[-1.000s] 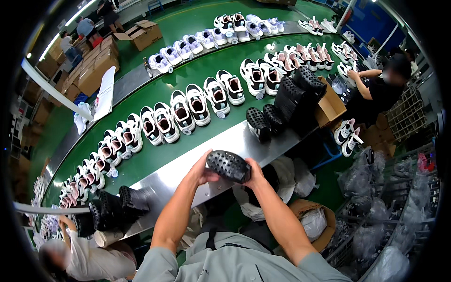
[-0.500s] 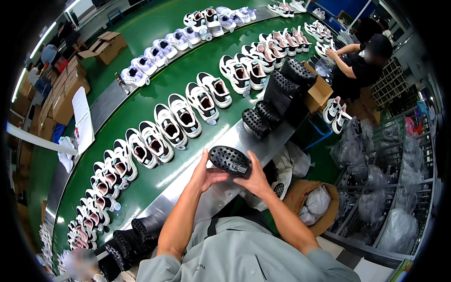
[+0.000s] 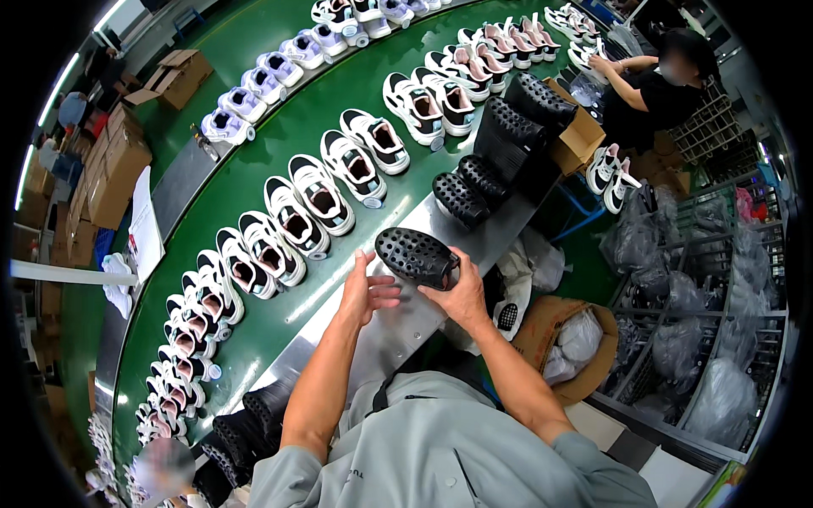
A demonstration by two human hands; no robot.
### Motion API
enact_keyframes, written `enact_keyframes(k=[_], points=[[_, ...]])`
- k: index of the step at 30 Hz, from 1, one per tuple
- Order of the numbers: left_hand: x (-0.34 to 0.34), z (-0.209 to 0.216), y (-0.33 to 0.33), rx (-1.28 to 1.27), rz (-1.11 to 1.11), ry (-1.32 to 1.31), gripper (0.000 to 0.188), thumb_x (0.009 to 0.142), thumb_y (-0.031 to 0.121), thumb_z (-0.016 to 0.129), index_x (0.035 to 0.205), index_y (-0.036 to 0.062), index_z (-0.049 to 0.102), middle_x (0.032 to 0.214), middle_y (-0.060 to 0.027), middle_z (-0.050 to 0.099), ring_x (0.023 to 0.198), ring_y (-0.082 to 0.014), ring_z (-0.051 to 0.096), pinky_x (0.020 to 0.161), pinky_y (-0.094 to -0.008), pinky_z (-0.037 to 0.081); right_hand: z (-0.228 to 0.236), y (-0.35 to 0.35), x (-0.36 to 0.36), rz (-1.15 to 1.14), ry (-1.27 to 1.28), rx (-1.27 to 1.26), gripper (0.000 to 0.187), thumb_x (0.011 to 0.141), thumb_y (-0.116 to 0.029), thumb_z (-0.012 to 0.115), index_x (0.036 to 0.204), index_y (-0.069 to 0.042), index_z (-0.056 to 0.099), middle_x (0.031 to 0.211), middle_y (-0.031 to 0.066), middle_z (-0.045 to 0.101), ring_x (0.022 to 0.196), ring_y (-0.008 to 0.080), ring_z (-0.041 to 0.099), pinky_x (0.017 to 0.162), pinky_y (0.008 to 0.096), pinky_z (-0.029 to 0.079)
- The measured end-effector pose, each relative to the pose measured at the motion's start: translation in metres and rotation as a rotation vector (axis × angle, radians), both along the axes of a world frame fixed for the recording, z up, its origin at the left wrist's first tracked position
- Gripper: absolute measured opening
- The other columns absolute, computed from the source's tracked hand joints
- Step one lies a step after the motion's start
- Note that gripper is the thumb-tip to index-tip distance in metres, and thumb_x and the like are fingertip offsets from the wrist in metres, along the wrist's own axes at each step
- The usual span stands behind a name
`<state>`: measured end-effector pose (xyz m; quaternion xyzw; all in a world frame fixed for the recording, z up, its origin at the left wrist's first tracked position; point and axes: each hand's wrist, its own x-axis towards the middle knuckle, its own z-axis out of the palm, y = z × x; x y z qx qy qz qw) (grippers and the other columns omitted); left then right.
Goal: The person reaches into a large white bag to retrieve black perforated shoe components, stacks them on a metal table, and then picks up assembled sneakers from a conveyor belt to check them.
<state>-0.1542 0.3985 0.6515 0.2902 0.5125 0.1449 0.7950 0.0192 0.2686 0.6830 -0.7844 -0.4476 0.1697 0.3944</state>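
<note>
My right hand is closed round the open end of a black clog-like shoe, whose surface is dotted with round holes. The holed side faces up and the rounded end points left. Just below that rounded end, my left hand has its fingers spread and holds nothing; whether a fingertip grazes the shoe I cannot tell. A pair of similar black holed shoes lies on the metal table edge beyond my right hand. More dark shoes rest by my left forearm.
Several white-and-black sneakers line the green conveyor belt before me. Lilac sneakers stand on its far side. A carton of plastic bags is at my right, near a metal rack. A co-worker handles shoes at the far right.
My left hand has come off the shoe's rounded end and spread its fingers. The shoe has tilted in my right hand. The view has shifted a little.
</note>
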Motion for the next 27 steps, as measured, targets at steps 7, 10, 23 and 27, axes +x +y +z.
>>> enact_keyframes(k=[7,10,23,27], points=[[0.009,0.002,0.002,-0.01,-0.095,0.077,0.09,0.092,0.077,0.04,0.157,0.0178,0.023,0.124,-0.0301,0.051,0.091,-0.0385,0.066,0.069,-0.0473,0.062,0.019,0.0,0.014,-0.017,0.234,0.093,0.091,0.064,-0.02,0.093,0.138,-0.002,0.044,0.123,0.0209,0.062,0.117,0.0345,0.061,0.1,0.0419,0.049],[0.013,0.011,0.001,-0.04,-0.126,0.024,0.099,0.087,0.08,0.047,0.159,0.0177,0.018,0.129,-0.0319,0.049,0.095,-0.0399,0.065,0.071,-0.0483,0.062,0.04,0.008,0.028,-0.051,0.379,0.257,0.091,0.065,-0.017,0.093,0.139,-0.001,0.042,0.119,0.0161,0.066,0.108,0.0226,0.065,0.094,0.0346,0.052],[0.041,-0.013,0.002,0.024,-0.147,0.012,0.09,0.091,0.035,0.073,0.158,0.0165,0.016,0.109,-0.0246,0.059,0.075,-0.0304,0.067,0.058,-0.043,0.062,0.046,0.064,0.16,-0.219,0.226,0.488,0.065,0.072,-0.011,0.088,0.123,0.003,0.051,0.116,0.0132,0.065,0.105,0.0202,0.064,0.093,0.0332,0.051],[0.039,-0.014,0.002,0.013,-0.089,0.006,0.086,0.093,0.032,0.072,0.158,0.0128,0.019,0.097,-0.0152,0.061,0.071,-0.0246,0.066,0.055,-0.0368,0.062,0.024,0.075,0.165,-0.267,0.127,0.333,0.07,0.071,-0.014,0.089,0.127,0.001,0.05,0.117,0.0144,0.066,0.106,0.0231,0.064,0.095,0.0348,0.05]])
